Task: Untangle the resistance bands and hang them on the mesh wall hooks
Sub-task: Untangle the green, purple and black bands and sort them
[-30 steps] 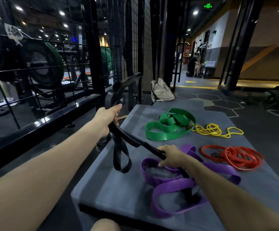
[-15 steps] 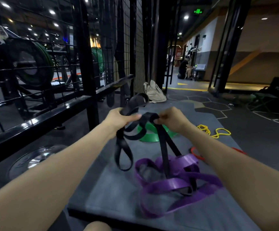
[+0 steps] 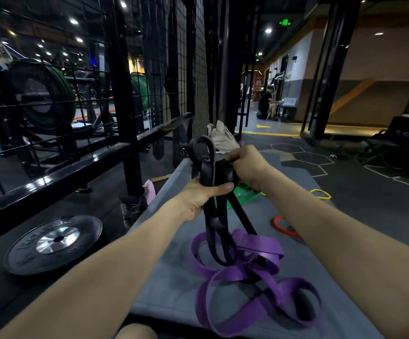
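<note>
- Above the mat's [image 3: 174, 285] far end, left hand [image 3: 199, 199] and right hand [image 3: 246, 167] both grasp one black band [image 3: 208, 167].
- One purple band [image 3: 245, 275] tangles with it near the mat's front edge.
- One green band [image 3: 241, 194], one yellow band [image 3: 321, 194] and one red band [image 3: 284, 228] lie toward the right edge.

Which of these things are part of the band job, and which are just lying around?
Job: black band, purple band, green band, yellow band, red band, mesh wall.
Lying about: weight plate, grey mat, cloth bag.
</note>
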The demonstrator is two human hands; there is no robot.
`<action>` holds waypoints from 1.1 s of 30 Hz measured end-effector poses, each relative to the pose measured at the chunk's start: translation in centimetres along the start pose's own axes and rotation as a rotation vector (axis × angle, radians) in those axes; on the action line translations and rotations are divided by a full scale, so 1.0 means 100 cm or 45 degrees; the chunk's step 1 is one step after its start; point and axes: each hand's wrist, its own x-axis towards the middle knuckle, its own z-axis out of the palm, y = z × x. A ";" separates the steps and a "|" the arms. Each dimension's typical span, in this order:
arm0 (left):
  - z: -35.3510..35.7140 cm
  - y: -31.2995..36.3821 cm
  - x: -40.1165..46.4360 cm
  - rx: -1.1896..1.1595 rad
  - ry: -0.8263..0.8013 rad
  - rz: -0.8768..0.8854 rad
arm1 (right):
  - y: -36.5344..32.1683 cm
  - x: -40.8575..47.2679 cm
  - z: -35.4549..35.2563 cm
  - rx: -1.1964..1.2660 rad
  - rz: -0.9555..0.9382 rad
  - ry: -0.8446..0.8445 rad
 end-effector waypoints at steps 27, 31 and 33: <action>-0.037 -0.019 0.004 0.092 0.945 -0.060 | 0.088 -0.035 -0.005 -0.971 -0.191 -0.044; -0.040 -0.021 0.008 0.259 0.918 -0.011 | 0.059 -0.022 -0.015 -0.697 -0.345 0.116; -0.044 -0.024 0.007 0.320 0.922 -0.009 | 0.051 -0.016 -0.020 -0.541 -0.338 0.210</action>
